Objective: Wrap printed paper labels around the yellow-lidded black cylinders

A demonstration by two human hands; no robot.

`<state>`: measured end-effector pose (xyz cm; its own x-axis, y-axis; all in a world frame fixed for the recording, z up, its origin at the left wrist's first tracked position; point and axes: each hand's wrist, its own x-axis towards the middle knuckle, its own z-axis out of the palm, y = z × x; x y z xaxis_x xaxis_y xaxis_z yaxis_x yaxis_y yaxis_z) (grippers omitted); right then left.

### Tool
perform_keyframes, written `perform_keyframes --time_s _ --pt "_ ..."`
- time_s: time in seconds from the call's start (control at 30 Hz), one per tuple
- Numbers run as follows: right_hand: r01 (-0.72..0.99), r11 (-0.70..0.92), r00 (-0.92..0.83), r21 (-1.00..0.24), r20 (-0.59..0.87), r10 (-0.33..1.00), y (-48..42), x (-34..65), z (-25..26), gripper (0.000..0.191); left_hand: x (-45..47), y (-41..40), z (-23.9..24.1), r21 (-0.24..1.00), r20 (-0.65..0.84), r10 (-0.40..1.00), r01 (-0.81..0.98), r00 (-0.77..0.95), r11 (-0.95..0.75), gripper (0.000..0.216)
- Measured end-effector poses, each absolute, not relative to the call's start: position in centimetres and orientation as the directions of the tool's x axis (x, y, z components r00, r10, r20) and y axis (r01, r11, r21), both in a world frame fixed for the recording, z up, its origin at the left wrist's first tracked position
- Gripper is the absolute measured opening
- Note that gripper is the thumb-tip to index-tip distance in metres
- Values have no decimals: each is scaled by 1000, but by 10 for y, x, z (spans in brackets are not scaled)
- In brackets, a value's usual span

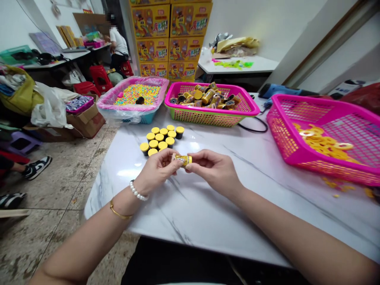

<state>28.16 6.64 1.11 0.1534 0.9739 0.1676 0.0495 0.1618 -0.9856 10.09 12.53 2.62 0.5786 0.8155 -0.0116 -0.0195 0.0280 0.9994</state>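
Note:
Above the near part of the marbled table, a small cup with a gold printed wrapper lies on its side between my two hands. My left hand pinches its left end with thumb and fingers. At the other end, the fingers of my right hand close on the yellow end of the cup. Just beyond my left hand stands a cluster of several dark cups with yellow lids, upright and close together; my hand hides the nearest ones in part.
Behind the cluster stand a lined basket of coloured candy pellets with a dark cup in it and a pink basket of gold-wrapped cups. On the right, another pink basket holds yellow rings. Stacked printed cartons rise behind; a person sits far left.

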Motion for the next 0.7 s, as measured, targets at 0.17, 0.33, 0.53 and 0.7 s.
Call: perform_keyframes --time_s 0.17,0.33,0.53,0.7 --pt "-224 -199 -115 -954 -176 978 73 288 16 42 100 121 27 999 -7 790 -21 613 26 43" --pt "-286 -92 -242 -954 -21 970 75 301 20 37 101 121 19 983 -146 723 16 675 184 56" --pt "-326 101 -172 -940 163 971 66 292 17 16 101 120 22 922 -190 627 -83 756 379 57" --pt "-251 148 -171 -957 194 966 68 293 14 11 101 122 24 899 -279 623 -30 731 438 49"
